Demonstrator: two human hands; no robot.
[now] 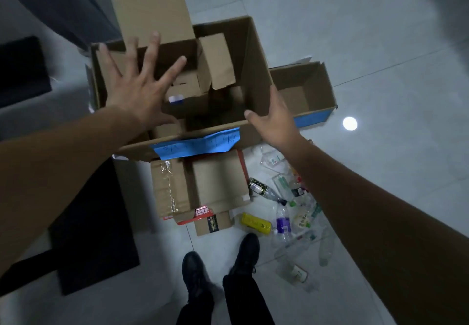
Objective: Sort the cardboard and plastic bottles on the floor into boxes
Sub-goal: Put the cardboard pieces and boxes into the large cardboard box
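Note:
A big open cardboard box (256, 53) with a blue label stands on the floor, holding several cardboard pieces. A tall flat cardboard sheet (152, 12) stands upright in its far left corner. My left hand (138, 83) hovers over the box with fingers spread, holding nothing. My right hand (275, 119) rests open on the box's near right corner. More flattened cardboard (218, 180) lies on the floor in front of the box. A heap of plastic bottles (286, 218) lies to its right, including a yellow bottle (255, 223).
A smaller open box (327, 88) with a blue band stands to the right of the big one. A dark mat (94, 225) lies at the left. My black shoes (220, 261) stand near the cardboard. Grey curtain at top left; tiled floor all round.

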